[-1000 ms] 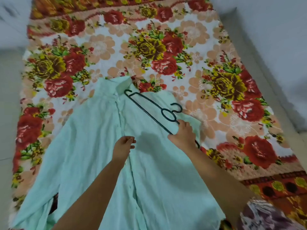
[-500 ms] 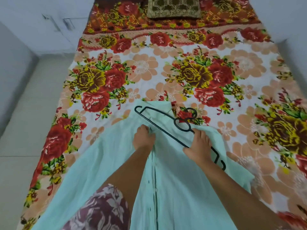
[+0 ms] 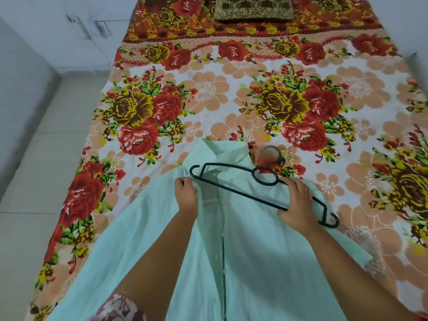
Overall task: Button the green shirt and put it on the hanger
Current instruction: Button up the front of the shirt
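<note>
The pale green shirt (image 3: 254,246) lies flat on the bed, collar pointing away from me, its front placket running down the middle. A dark green hanger (image 3: 243,193) lies slanted across the shirt's upper chest, hook near the collar on the right. My left hand (image 3: 186,196) grips the left edge of the shirt front just below the collar, lifting the fabric beside the hanger's left end. My right hand (image 3: 297,205) is curled around the hanger's lower bar, near its right end.
A bedsheet (image 3: 208,107) with big red and yellow flowers covers the bed. A brown patterned cushion (image 3: 253,8) sits at the far end. Pale tiled floor (image 3: 34,181) runs along the left; a wall stands at the right.
My left hand slid up the shirt front to just below the collar and took hold of the fabric. My right hand stayed on the hanger. The view tilted up and moved closer.
</note>
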